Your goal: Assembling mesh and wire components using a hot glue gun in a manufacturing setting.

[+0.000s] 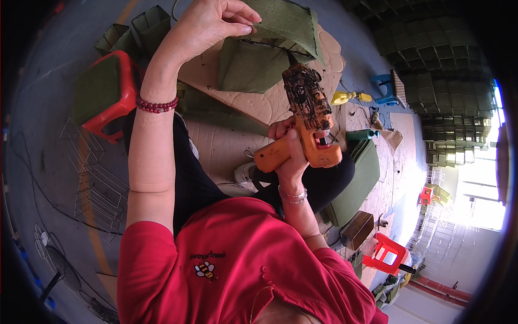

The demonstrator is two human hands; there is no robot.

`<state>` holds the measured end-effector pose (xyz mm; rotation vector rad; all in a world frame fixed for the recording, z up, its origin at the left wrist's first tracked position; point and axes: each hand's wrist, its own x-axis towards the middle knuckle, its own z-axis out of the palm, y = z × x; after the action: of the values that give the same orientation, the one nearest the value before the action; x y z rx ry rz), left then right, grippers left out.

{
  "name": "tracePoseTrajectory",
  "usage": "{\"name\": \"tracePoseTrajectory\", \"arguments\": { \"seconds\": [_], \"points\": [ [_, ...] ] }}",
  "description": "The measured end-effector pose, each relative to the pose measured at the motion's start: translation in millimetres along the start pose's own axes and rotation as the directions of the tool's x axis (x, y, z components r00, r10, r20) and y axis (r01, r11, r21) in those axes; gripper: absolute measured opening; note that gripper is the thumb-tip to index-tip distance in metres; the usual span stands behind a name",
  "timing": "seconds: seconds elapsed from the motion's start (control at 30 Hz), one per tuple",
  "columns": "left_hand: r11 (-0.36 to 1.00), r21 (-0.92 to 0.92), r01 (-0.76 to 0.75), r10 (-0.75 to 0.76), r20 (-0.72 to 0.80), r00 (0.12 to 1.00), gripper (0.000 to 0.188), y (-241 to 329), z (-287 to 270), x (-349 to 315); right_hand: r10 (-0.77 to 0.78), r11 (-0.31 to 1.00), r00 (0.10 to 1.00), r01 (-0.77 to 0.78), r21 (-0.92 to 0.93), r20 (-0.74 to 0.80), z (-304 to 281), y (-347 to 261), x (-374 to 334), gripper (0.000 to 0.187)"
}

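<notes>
Left hand (213,24): hung at the top centre of the frame, fingers (244,28) pinched together on the left edge of a green panel (286,24).
Right hand (293,164): sat just right of centre, fingers clamped round the handle of an orange glue gun (274,155).
Gun's front: pointed toward the top of the frame, crusted dark and lumpy, tapering to a nozzle (293,58) near the panel's lower edge; could not tell whether touching.
Green box (251,70): lay at upper centre beneath the panel, flat-sided, matte, cloth-like, dark-lined along the upper edge.
Worktop (202,73): spread tan under the box, marked with curving lines, rounded at the upper right corner.
Left-hand room: opened onto grey floor (43,102), broken by a smooth red stool (125,67) topped with green material (96,86).
Right-hand room: narrowed past the gun, bounded by a yellow bottle (341,98), a teal bottle (360,134) and layered green sheets (356,186) with long, bowed edges.
Upper right: rose in tiers of square-sided green boxes (431,75).
Lower right: held a brown, open-topped box (357,231).
</notes>
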<state>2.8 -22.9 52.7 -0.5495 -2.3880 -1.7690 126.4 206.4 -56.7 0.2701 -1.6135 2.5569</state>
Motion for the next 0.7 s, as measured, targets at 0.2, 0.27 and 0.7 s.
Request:
{"name": "tracePoseTrajectory", "arguments": {
  "seconds": [0.2, 0.27, 0.7],
  "points": [
    [1.0, 0.025, 0.014, -0.014, 0.001, 1.0, 0.017, -1.9, -0.3, -1.3, -0.005, 1.0, 1.0, 0.005, 0.018, 0.0, 6.3, 4.7, -1.1, 0.02],
    [1.0, 0.023, 0.002, -0.002, 0.001, 1.0, 0.017, -2.5, -0.8, -1.2, -0.001, 1.0, 1.0, 0.001, -0.005, -0.001, 3.0, 4.6, -0.3, 0.019],
    [1.0, 0.018, -0.007, 0.007, 0.01, 1.0, 0.017, 2.5, 0.5, -2.2, 0.03, 1.0, 0.997, -0.03, -0.003, -0.071, 5.8, -0.2, -2.0, 0.025]
  ]
}}
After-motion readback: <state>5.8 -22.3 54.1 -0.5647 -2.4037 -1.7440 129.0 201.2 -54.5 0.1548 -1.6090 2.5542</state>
